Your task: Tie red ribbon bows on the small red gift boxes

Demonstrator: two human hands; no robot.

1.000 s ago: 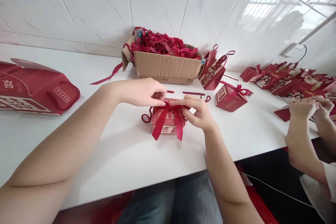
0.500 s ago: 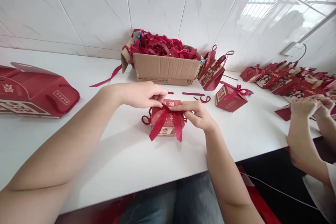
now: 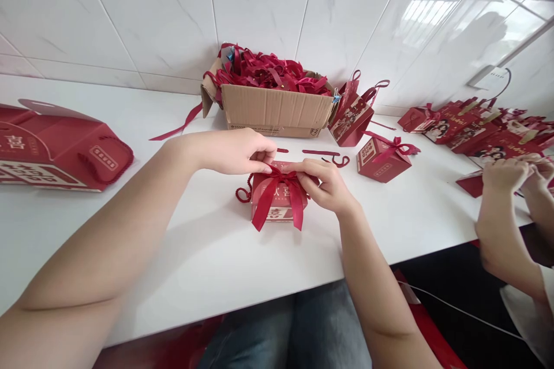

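Your left hand (image 3: pixel 240 153) and right hand (image 3: pixel 326 184) pinch the ribbon bow (image 3: pixel 298 207) atop the red box (image 3: pixel 279 200), at 9 and 3 o'clock; apparently the tightening stage. Next: pull evenly.

My left hand (image 3: pixel 236 151) and right hand (image 3: pixel 329 185) pinch the ribbon (image 3: pixel 265 207) at frame centre. Their fingertips cover its knot and most of the top of the small red box (image 3: pixel 279 200). The print on that box's front is partly behind the ribbon tails and too small to read. The large red carton (image 3: pixel 56 153) is cut off by the left edge. A co-worker's hands (image 3: pixel 504 176) at the right edge conceal whatever they grip.
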